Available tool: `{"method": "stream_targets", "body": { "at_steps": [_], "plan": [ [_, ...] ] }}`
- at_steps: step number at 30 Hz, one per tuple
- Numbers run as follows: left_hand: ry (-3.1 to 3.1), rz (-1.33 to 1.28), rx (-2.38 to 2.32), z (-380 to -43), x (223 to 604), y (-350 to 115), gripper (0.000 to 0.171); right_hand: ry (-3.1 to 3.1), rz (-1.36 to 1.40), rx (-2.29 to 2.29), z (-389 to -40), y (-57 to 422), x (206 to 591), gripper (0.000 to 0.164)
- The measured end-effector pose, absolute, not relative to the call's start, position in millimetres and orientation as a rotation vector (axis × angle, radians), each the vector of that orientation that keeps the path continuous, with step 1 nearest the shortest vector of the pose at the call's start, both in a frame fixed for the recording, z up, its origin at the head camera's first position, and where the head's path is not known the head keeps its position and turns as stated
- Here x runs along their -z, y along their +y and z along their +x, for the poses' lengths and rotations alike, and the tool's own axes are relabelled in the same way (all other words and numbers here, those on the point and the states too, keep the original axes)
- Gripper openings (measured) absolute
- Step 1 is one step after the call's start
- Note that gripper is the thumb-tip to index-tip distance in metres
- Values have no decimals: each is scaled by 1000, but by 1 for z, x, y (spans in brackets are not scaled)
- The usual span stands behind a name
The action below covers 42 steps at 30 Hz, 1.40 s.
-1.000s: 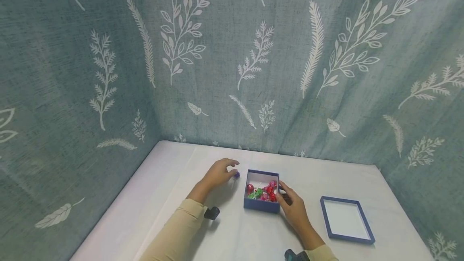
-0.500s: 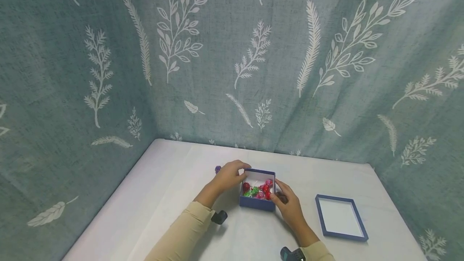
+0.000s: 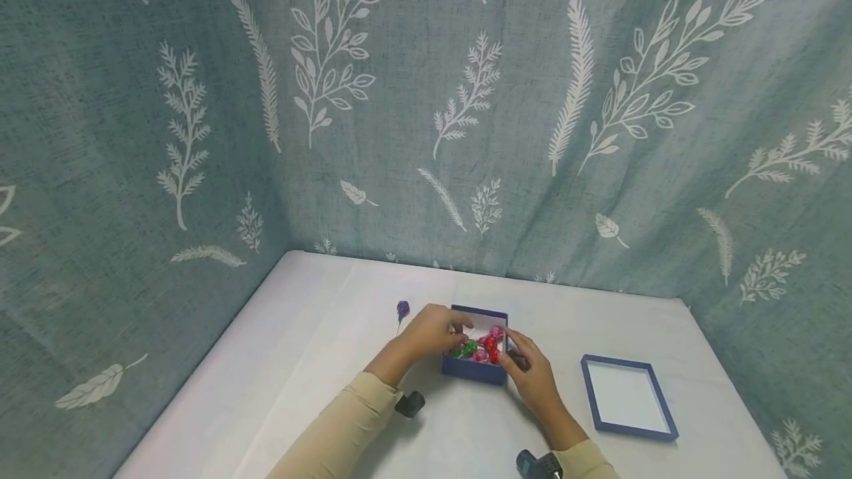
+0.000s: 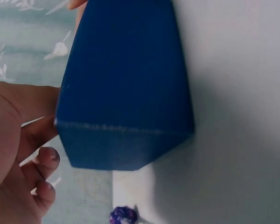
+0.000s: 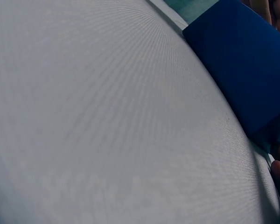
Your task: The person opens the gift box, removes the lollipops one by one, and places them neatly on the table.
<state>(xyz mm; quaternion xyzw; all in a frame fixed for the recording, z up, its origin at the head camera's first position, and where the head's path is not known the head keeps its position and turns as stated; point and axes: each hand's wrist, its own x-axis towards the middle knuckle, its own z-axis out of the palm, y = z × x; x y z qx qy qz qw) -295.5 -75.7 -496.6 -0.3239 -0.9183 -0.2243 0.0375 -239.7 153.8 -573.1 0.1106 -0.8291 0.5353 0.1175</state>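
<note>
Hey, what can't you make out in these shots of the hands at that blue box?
Head view: whatever lies under the left hand in the blue box, and whether its fingertips hold anything; the hand is in the way.
Head view: any print on the wrapped candies; too small.
Left wrist view: the box's inside, hidden by its wall; the purple lollipop, cut off by the bottom edge.
Right wrist view: part of the box, cut off by the right edge.

Soft, even light on white tabletop (image 3: 319,346); faint shadow beside left sleeve (image 3: 339,427); left-wrist view soft, blurry shadow beside blue box (image 4: 126,70); right-wrist view darker, hazy
</note>
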Motion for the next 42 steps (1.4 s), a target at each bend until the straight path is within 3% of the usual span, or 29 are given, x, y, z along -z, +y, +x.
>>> {"method": "stream_targets", "body": {
  "at_steps": [28, 42],
  "plan": [
    [-3012, -908, 122, -297, 506, -37, 26, -2431, 333, -1493, -239, 154, 572, 49],
    [-3090, -875, 94, -296, 503, -33, 32, -2435, 321, -1496, -240, 155, 574, 49]
  ]
}}
